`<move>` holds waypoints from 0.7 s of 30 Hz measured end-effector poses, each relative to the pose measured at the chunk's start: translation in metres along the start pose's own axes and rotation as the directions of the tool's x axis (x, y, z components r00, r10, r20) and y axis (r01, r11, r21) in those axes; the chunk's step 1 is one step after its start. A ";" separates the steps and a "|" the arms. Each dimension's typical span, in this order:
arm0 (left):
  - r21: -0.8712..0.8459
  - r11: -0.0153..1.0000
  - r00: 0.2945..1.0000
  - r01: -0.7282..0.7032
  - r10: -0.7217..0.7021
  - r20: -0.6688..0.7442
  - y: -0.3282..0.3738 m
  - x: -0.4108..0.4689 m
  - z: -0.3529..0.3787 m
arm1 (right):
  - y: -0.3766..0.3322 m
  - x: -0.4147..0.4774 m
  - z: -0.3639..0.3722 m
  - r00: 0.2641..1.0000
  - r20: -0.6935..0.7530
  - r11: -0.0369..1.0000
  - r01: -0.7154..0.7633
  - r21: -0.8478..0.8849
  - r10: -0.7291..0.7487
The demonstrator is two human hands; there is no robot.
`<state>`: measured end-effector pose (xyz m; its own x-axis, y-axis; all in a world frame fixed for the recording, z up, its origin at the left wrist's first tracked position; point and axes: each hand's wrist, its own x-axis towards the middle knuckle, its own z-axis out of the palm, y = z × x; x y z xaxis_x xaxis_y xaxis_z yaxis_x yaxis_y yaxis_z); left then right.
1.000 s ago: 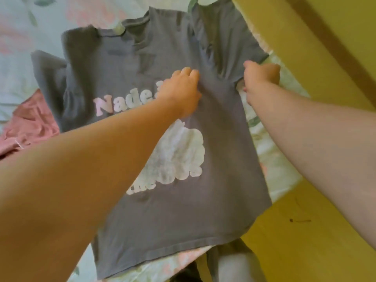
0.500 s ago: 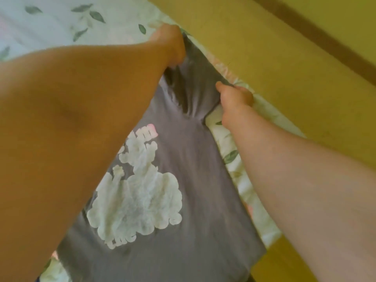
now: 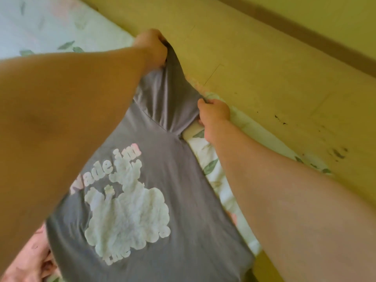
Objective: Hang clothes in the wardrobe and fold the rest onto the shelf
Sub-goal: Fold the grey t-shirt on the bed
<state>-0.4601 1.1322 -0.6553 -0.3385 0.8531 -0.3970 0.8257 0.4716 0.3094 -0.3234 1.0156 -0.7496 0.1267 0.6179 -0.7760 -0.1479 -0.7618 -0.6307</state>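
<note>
A grey T-shirt (image 3: 183, 200) with a white cloud print and pale lettering lies spread on the bed. My left hand (image 3: 151, 46) grips the top of its right sleeve at the far end, near the bed's edge. My right hand (image 3: 213, 112) pinches the sleeve's lower edge, just right of the armpit seam. The sleeve (image 3: 171, 98) is stretched between both hands and bunched into folds. My left forearm hides the shirt's left half and collar.
The bed sheet (image 3: 215, 167) is pale with green leaves and pink flowers. A pink garment (image 3: 28, 259) lies at the lower left. Yellow floor (image 3: 264, 78) runs along the bed's right edge, with a brown skirting strip (image 3: 305, 31) beyond.
My left hand has moved from the chest of the shirt up to the sleeve's top and taken hold of it. My right hand keeps its hold on the sleeve's edge. The view has shifted.
</note>
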 end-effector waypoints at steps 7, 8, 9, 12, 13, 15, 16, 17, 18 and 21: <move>-0.326 0.944 0.985 0.056 0.000 0.170 0.011 -0.009 -0.003 | 0.012 -0.037 -0.010 0.991 -0.132 0.994 0.043 0.098 -0.030; -0.352 0.934 0.989 0.051 0.002 0.149 0.007 -0.008 -0.003 | 0.014 -0.047 -0.013 0.992 -0.124 0.985 0.047 0.166 -0.026; -0.391 0.920 0.993 0.036 0.010 0.116 0.003 -0.007 -0.005 | 0.016 -0.056 -0.014 0.993 -0.114 0.971 0.064 0.230 -0.039; -0.530 0.848 1.000 0.011 -0.013 0.000 -0.017 -0.010 -0.014 | 0.027 -0.084 -0.007 0.960 -0.164 0.953 0.255 0.165 -0.228; -0.591 0.806 0.999 -0.001 -0.023 -0.033 -0.024 -0.013 -0.018 | 0.031 -0.092 -0.003 0.930 -0.184 0.936 0.339 0.092 -0.319; -0.722 0.692 0.996 -0.017 -0.048 -0.070 -0.037 -0.025 -0.025 | 0.039 -0.107 0.004 0.864 -0.164 0.877 0.480 -0.021 -0.477; -0.776 0.630 0.995 -0.007 -0.075 -0.070 -0.045 -0.032 -0.029 | 0.043 -0.115 0.008 0.824 -0.129 0.834 0.549 -0.056 -0.552; -0.832 0.554 0.993 0.008 -0.102 -0.058 -0.052 -0.041 -0.034 | 0.046 -0.121 0.011 0.775 -0.084 0.779 0.620 -0.091 -0.627; -0.886 0.462 0.990 0.034 -0.139 -0.035 -0.063 -0.051 -0.039 | 0.050 -0.127 0.014 0.708 -0.030 0.704 0.696 -0.140 -0.705; -0.973 0.174 0.937 0.154 -0.338 0.088 -0.110 -0.079 -0.045 | 0.068 -0.140 0.023 0.436 0.243 0.357 0.882 -0.309 -0.866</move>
<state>-0.5443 1.0229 -0.6191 -0.5565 0.6203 -0.5528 -0.3472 0.4308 0.8330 -0.3735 0.8817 -0.6838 -0.0552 0.9768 0.2068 0.3619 0.2126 -0.9077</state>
